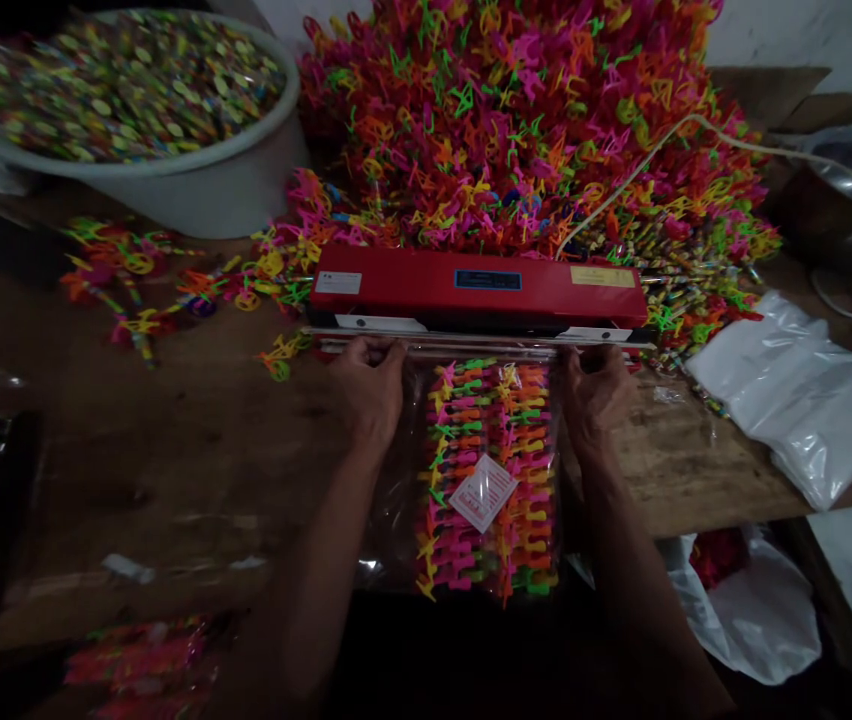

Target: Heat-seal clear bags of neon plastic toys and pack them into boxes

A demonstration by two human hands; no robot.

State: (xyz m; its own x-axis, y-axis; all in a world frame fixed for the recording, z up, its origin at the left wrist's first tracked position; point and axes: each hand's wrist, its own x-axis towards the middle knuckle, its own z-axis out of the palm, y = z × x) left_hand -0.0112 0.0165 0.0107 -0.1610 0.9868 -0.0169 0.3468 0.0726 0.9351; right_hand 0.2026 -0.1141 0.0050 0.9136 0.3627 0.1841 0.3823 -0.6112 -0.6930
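Observation:
A clear plastic bag (pixel 396 500) lies flat at the table's front edge, filled with two columns of colourful plastic toys (pixel 531 470) and a white diamond-shaped label (pixel 484 493). Its top edge runs into the jaw of a red heat sealer (pixel 403 285). My left hand (pixel 370 390) pinches the bag's top left corner against the sealer's front. At the opposite corner, my right hand (pixel 597 395) grips the bag with fingers curled in. The edge between the fingertips is hard to make out in the dim light.
Behind the sealer rises a big heap of bright toys (pixel 516 120), with a pale cord (pixel 636 170) across it. A grey tub (pixel 193 185) of candy-like pieces stands back left. Empty plastic bags (pixel 801 390) lie at right; filled packs (pixel 145 665) are lower left.

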